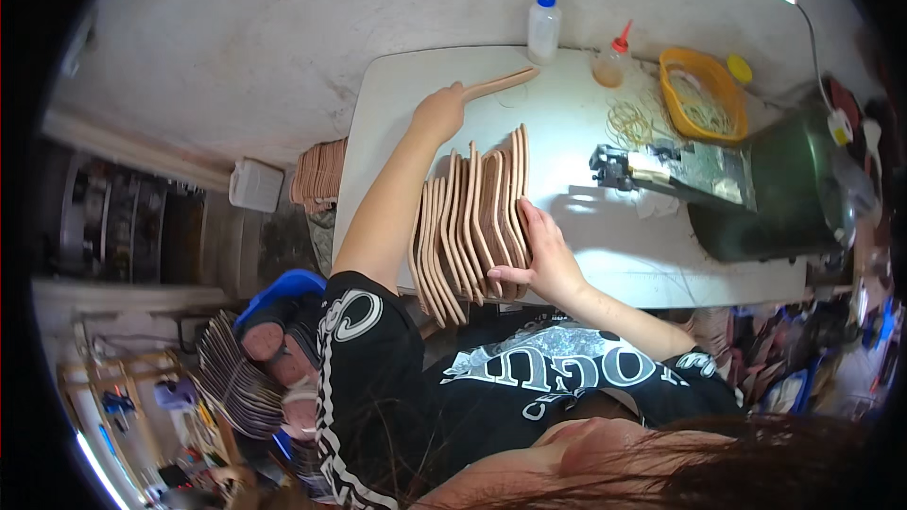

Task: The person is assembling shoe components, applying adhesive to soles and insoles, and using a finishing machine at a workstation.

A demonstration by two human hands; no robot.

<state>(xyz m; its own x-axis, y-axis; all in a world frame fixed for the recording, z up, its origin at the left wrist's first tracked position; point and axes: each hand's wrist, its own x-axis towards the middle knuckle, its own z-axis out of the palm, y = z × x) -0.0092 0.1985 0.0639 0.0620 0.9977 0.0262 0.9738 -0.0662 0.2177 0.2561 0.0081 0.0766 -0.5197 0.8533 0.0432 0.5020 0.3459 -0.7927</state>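
On the white table, my left hand is closed around one end of a tan, curved insole, whose other end points toward the back edge. Below it, a row of similar curved insoles stands on edge, packed side by side. My right hand grips the right end of this row, with fingers along its outer face and thumb over the near edges. Part of the row's left side is hidden behind my left forearm.
At the back stand a white bottle with a blue cap and a red-tipped squeeze bottle. Rubber bands lie near a yellow basket. A black clamp-like device sits to the right. More insoles are stacked left of the table.
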